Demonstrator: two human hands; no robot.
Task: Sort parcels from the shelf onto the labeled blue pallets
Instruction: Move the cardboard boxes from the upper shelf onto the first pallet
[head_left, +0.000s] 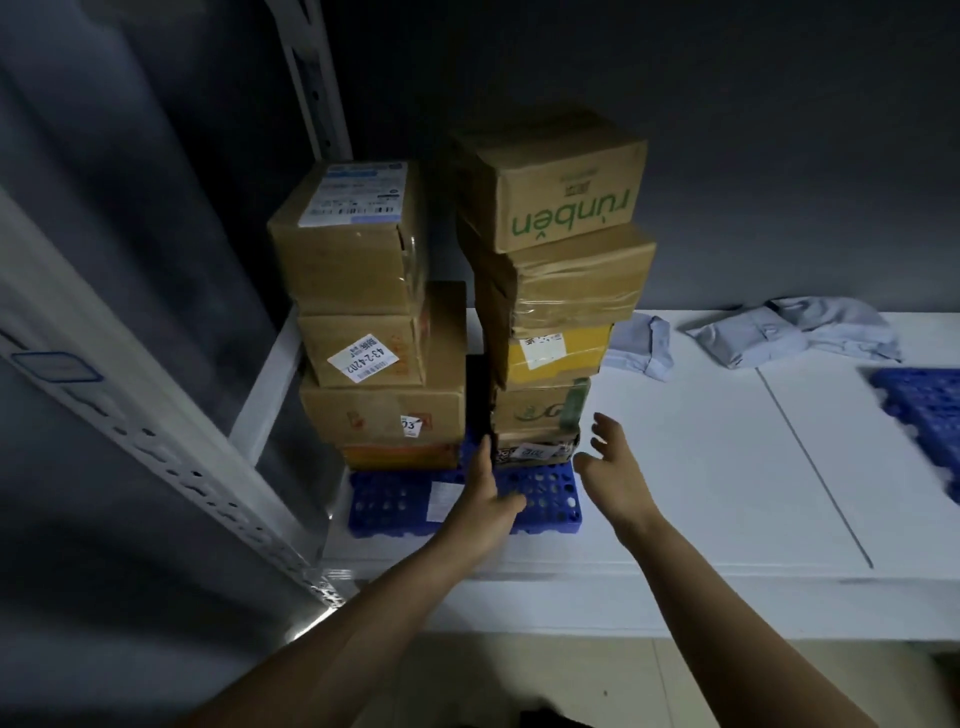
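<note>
Bracketing the foot of the right stack (550, 312) of parcels, five boxes high and unevenly squared, at the right half of the blue pallet (384, 504). Reaching with the left hand (485, 499), fingers straight and holding nothing, into the dark gap between that column and the left stack (363, 312); at or against the bottom box (535, 449), cannot tell which. Hovering with the right hand (610, 467), released, fingers spread, just beside the same box's other flank and apparently apart from it. Probably meant to steady or square the column from both sides, or to take it from the base. Piled in two columns presumably to fit many parcels on one pallet, leaving the white label (441, 501) near the pallet's front edge bare for reading.

Set at the left end of a white bench (701, 467), near the metal shelf upright (156, 441). Lying toward the bench's back edge, apart from the stacks: grey soft bags (789, 332). Showing at the bench's right end: part of a second blue pallet (924, 415). Behind it all, a dark wall (727, 104), dimly lit.
</note>
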